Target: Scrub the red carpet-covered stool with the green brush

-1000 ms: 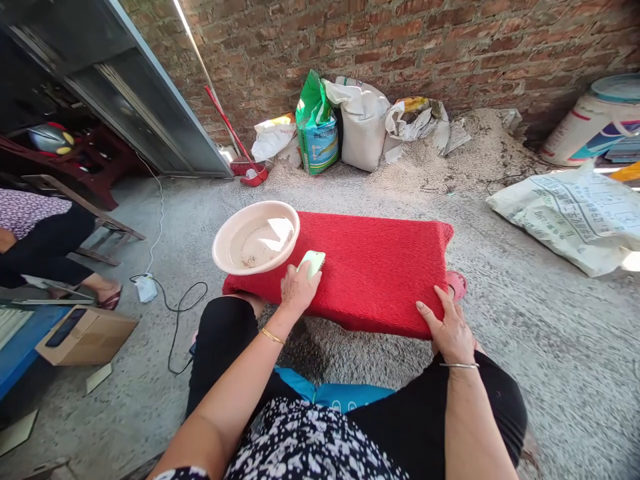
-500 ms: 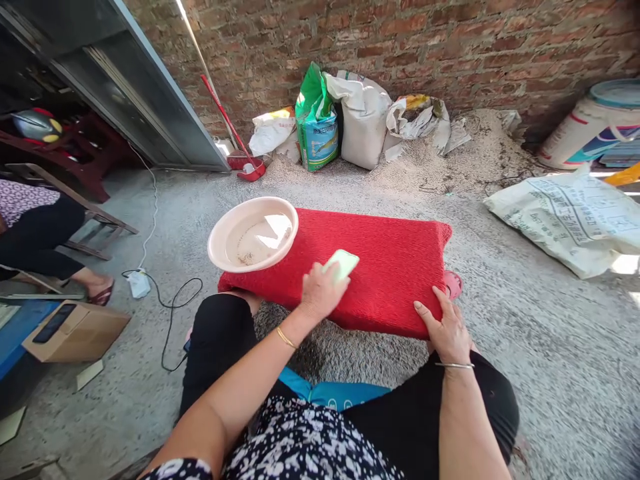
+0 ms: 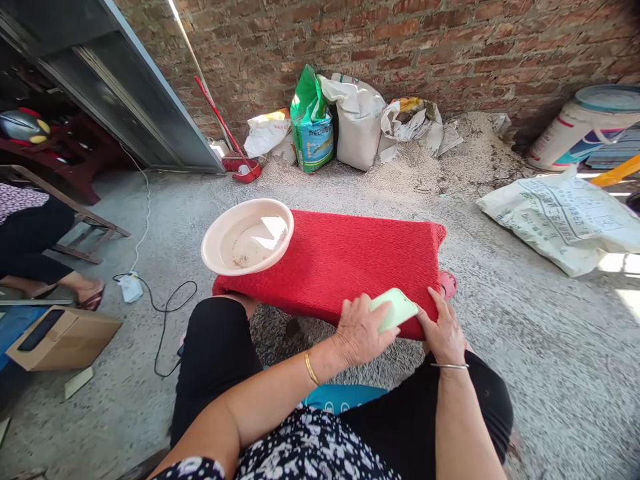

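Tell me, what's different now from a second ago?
The left hand has moved the pale green object rightward along the red cloth and nearer the person, bringing it close to the right hand. Nothing was newly grasped or let go. The right hand stayed at the cloth's near right corner; the basin stayed at its left end.

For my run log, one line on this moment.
left hand: holding pale-green rectangular object; right hand: on corner of red textile-covered rectangular surface; round pale-pink plastic basin: on surface
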`<state>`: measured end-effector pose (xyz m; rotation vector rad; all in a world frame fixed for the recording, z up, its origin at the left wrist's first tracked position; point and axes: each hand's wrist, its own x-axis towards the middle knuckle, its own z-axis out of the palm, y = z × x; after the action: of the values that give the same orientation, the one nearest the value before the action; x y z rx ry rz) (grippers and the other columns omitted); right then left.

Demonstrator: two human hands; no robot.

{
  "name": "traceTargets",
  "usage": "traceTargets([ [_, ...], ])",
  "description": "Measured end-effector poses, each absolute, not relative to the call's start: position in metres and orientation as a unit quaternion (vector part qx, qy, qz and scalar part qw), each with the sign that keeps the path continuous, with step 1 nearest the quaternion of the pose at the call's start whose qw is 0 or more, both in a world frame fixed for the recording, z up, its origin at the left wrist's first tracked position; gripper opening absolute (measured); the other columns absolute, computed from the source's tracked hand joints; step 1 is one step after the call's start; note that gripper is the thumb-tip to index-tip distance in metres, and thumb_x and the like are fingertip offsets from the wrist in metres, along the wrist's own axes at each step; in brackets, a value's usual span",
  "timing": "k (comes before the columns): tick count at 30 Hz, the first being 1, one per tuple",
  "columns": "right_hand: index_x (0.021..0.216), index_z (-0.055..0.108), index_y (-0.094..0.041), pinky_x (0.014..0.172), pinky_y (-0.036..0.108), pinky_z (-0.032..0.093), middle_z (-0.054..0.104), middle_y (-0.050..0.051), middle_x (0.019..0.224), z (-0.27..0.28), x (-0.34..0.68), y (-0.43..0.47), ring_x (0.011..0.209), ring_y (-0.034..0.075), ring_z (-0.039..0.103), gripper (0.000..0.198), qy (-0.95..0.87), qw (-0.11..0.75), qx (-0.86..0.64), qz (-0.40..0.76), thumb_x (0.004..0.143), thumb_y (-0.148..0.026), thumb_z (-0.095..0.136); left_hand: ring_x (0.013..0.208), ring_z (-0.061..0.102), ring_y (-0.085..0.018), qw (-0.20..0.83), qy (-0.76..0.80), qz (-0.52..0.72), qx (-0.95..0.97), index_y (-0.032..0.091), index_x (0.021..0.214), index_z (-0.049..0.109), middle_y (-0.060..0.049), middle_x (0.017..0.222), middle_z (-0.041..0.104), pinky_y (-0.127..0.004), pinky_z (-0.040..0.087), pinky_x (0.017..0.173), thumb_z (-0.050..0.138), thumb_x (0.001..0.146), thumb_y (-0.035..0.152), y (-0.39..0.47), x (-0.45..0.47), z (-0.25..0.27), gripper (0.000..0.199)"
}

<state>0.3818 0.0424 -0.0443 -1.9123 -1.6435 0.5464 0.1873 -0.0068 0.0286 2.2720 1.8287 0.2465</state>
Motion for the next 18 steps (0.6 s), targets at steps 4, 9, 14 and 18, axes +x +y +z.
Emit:
traceTargets([
  [4,0.138,0.049,-0.027,0.097,0.045,0.041,0.054,0.011,0.129,-0.043,0.38,0.042,0.116,0.031,0.052,0.075,-0.6,0.269,-0.722,0.215,0.079,-0.074,0.045,0.096,0.053,-0.025,0.051,0.751,0.068,0.655,0.029,0.131,0.051,-0.009,0.105,0.052,-0.039,0.04,0.084,0.045,0.089,0.056,0.025,0.125,0.04,0.051],
  [9,0.138,0.047,-0.033,0.093,0.045,0.044,0.053,0.009,0.128,-0.042,0.379,0.042,0.112,0.031,0.055,0.073,-0.579,0.255,-0.736,0.242,0.078,-0.073,0.047,0.099,0.055,-0.027,0.021,0.837,0.023,0.546,0.026,0.132,0.049,-0.011,0.106,0.052,-0.039,0.041,0.083,0.043,0.091,0.053,0.058,0.072,0.037,0.049],
  [14,0.138,0.048,-0.031,0.096,0.045,0.042,0.053,0.009,0.129,-0.046,0.381,0.042,0.116,0.031,0.053,0.075,-0.581,0.268,-0.731,0.236,0.077,-0.073,0.048,0.1,0.053,-0.028,0.052,0.755,0.031,0.653,0.026,0.132,0.049,-0.012,0.108,0.051,-0.042,0.039,0.086,0.047,0.088,0.056,0.032,0.141,0.023,0.053],
  [18,0.138,0.048,-0.029,0.097,0.046,0.042,0.053,0.01,0.131,-0.047,0.383,0.042,0.117,0.031,0.052,0.072,-0.597,0.263,-0.725,0.222,0.08,-0.071,0.044,0.096,0.052,-0.025,0.122,0.625,0.068,0.768,0.032,0.132,0.047,-0.008,0.106,0.052,-0.041,0.04,0.086,0.047,0.085,0.062,0.003,0.192,0.024,0.056],
])
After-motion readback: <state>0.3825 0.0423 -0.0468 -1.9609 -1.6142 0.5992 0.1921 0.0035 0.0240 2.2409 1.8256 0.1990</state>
